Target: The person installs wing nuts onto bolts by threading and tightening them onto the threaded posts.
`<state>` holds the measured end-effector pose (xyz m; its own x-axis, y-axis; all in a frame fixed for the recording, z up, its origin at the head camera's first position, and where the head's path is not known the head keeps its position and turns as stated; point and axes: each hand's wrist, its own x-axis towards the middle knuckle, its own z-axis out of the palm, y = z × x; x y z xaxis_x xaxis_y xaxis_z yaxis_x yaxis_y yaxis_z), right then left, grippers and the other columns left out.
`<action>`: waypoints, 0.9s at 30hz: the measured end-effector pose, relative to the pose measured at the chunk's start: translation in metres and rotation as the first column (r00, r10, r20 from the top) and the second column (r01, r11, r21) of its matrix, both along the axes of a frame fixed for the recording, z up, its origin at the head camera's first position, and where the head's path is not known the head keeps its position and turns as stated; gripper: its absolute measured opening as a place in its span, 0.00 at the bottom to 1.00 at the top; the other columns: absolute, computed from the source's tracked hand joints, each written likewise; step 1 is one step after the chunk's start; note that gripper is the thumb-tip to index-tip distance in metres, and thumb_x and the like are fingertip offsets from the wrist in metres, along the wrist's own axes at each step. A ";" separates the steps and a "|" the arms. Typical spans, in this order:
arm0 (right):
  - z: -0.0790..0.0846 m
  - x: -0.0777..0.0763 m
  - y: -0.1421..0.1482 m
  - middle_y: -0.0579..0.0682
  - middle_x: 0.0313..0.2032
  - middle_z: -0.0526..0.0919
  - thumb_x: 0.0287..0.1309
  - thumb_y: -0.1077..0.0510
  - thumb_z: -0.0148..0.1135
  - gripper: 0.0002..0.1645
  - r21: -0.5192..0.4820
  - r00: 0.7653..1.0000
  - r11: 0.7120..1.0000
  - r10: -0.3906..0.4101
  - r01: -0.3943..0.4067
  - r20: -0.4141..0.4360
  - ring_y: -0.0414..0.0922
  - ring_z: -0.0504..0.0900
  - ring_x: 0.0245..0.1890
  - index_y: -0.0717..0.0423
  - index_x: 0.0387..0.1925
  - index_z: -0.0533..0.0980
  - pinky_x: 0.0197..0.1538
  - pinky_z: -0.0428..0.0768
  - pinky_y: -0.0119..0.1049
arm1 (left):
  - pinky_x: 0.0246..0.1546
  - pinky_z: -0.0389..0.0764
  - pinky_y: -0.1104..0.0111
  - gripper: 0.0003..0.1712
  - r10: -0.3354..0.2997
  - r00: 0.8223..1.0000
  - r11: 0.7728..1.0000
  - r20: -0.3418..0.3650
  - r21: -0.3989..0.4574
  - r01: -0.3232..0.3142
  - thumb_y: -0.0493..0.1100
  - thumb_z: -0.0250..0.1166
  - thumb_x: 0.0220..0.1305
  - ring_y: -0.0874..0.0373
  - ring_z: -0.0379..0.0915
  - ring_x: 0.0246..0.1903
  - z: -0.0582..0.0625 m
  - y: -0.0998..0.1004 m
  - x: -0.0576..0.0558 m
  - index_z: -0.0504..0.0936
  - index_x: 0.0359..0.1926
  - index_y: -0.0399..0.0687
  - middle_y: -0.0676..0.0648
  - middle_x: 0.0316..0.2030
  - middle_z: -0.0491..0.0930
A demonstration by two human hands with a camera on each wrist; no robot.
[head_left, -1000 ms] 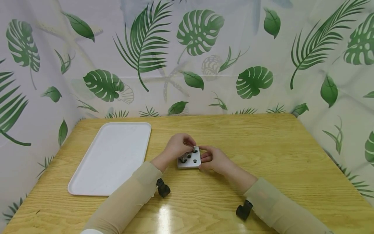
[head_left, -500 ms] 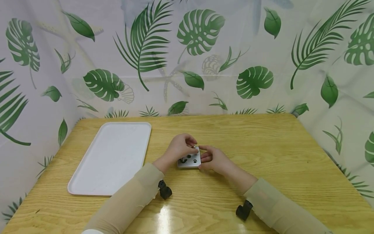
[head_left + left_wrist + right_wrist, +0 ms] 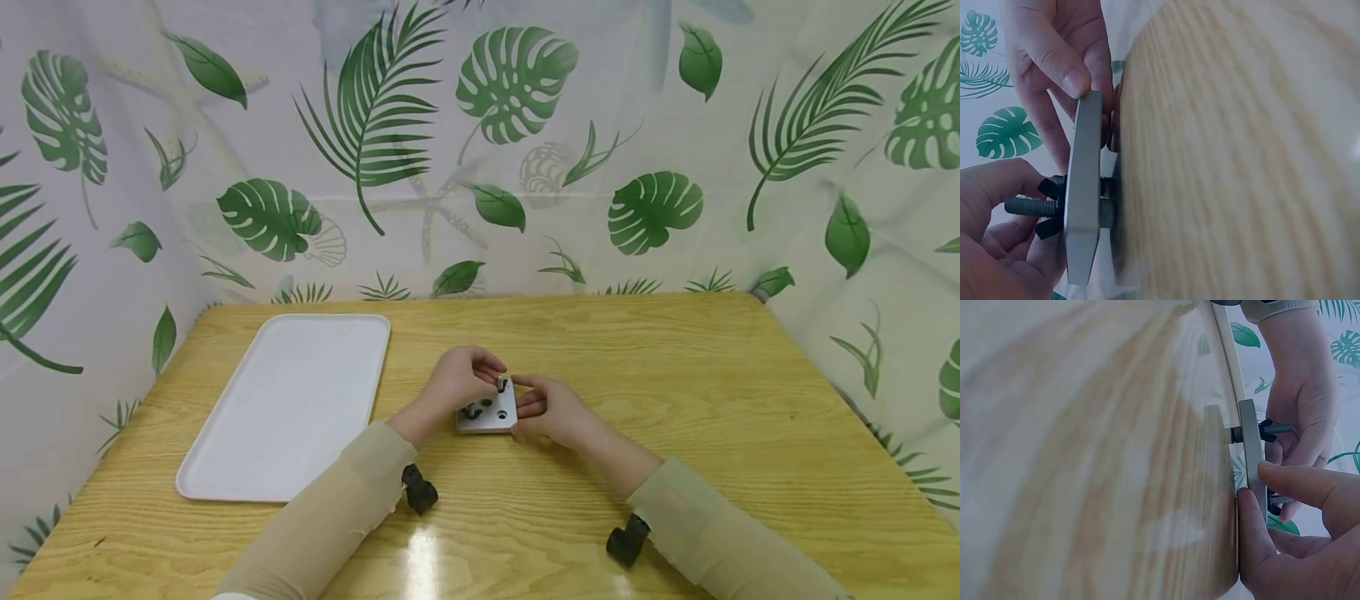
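Note:
A small silver metal plate (image 3: 487, 422) with drilled holes lies level, raised slightly above the table on the bolt heads under it. Two bolts stand up through it, each with a black wing nut; one bolt (image 3: 1022, 206) is at the near left corner. At the far right corner, my left hand (image 3: 459, 379) curls its thumb and fingers around the other wing nut (image 3: 503, 386); their exact contact is partly hidden. My right hand (image 3: 553, 408) pinches the plate's right edge, thumb on one face and fingers on the other, as the right wrist view shows.
A white rectangular tray (image 3: 300, 400) lies on the wooden table (image 3: 675, 400), left of the plate. Behind the table hangs a leaf-patterned cloth (image 3: 562, 208). Black wrist cameras sit on both sleeves.
My left thumb moved forward over the far right wing nut, then drew back, uncovering the bolt again. The right hand and the plate stayed in place.

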<state>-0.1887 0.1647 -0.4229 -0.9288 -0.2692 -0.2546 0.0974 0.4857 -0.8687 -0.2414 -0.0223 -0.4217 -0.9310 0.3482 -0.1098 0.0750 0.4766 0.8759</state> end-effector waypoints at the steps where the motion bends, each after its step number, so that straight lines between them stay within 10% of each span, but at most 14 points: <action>1: 0.000 0.000 0.000 0.69 0.57 0.83 0.59 0.71 0.75 0.48 0.001 1.000 1.000 -0.001 0.001 -0.002 0.59 0.87 0.58 0.70 0.77 0.62 0.57 0.86 0.42 | 0.43 0.85 0.69 0.15 -0.009 1.000 1.000 -0.006 -0.006 0.009 0.27 0.69 0.61 0.56 0.83 0.39 0.000 -0.001 -0.001 0.88 0.49 0.37 0.41 0.41 0.88; 15: 0.000 0.000 0.000 0.67 0.59 0.82 0.59 0.70 0.75 0.49 0.004 1.000 1.000 0.002 -0.002 0.015 0.58 0.85 0.58 0.69 0.78 0.63 0.55 0.85 0.40 | 0.38 0.76 0.73 0.13 -0.089 0.992 0.989 -0.091 -0.125 0.077 0.28 0.64 0.71 0.58 0.80 0.38 0.006 -0.002 0.001 0.93 0.45 0.43 0.44 0.42 0.91; 27: -0.001 0.000 0.002 0.67 0.57 0.82 0.58 0.71 0.75 0.51 -0.005 1.000 1.000 0.008 -0.008 0.016 0.56 0.86 0.56 0.66 0.79 0.61 0.54 0.86 0.39 | 0.43 0.80 0.68 0.14 -0.038 0.996 0.996 -0.082 -0.089 0.030 0.28 0.63 0.66 0.54 0.79 0.42 0.003 0.003 0.002 0.86 0.51 0.38 0.41 0.44 0.86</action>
<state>-0.1887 0.1663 -0.4244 -0.9224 -0.2779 -0.2681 0.1076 0.4818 -0.8696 -0.2393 -0.0189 -0.4183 -0.9259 0.3724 -0.0637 0.1635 0.5469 0.8211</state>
